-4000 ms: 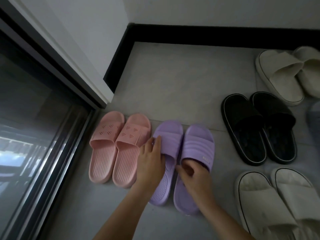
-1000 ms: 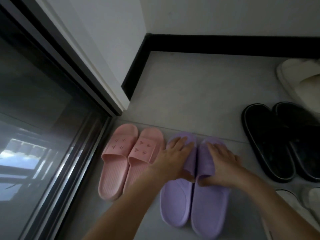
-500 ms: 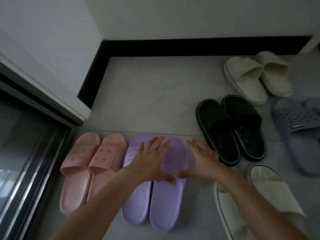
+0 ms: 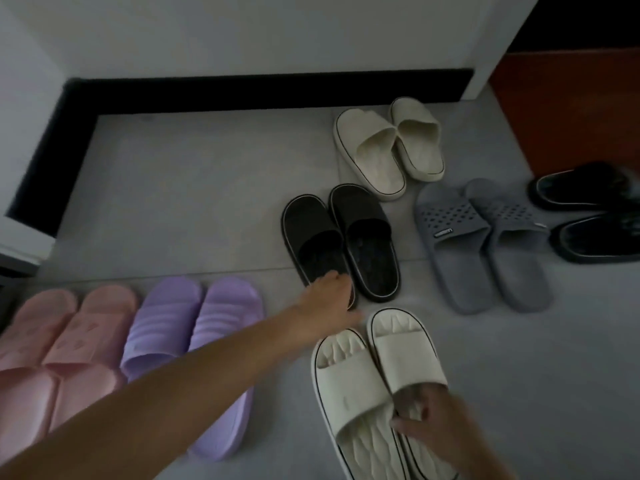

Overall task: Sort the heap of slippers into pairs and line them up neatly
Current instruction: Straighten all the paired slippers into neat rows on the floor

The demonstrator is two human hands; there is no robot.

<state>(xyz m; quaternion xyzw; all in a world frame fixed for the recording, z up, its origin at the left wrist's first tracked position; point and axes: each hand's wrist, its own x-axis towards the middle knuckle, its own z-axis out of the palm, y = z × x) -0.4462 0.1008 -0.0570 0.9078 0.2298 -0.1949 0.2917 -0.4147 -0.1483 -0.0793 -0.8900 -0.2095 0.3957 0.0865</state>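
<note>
A pink pair point(image 4: 69, 327) and a purple pair point(image 4: 194, 317) stand side by side at the lower left, toes toward the wall. My left arm stretches across the purple pair, and my left hand point(image 4: 329, 299) is closed over the heel of the left slipper of a black pair point(image 4: 367, 237) with white trim. A white pair point(image 4: 363, 375) lies at the lower right. My right hand point(image 4: 440, 420) grips it at the straps, fingers tucked under the right slipper's strap.
A cream pair point(image 4: 381, 143) sits near the black skirting board point(image 4: 242, 91). A grey perforated pair point(image 4: 485, 237) and another black pair point(image 4: 588, 216) lie to the right. A reddish-brown cabinet point(image 4: 571, 105) stands at the far right, a door frame at the left.
Both hands have left the purple pair. My left hand moved right to the black slipper's heel, my right hand down to the white pair. The view swung right.
</note>
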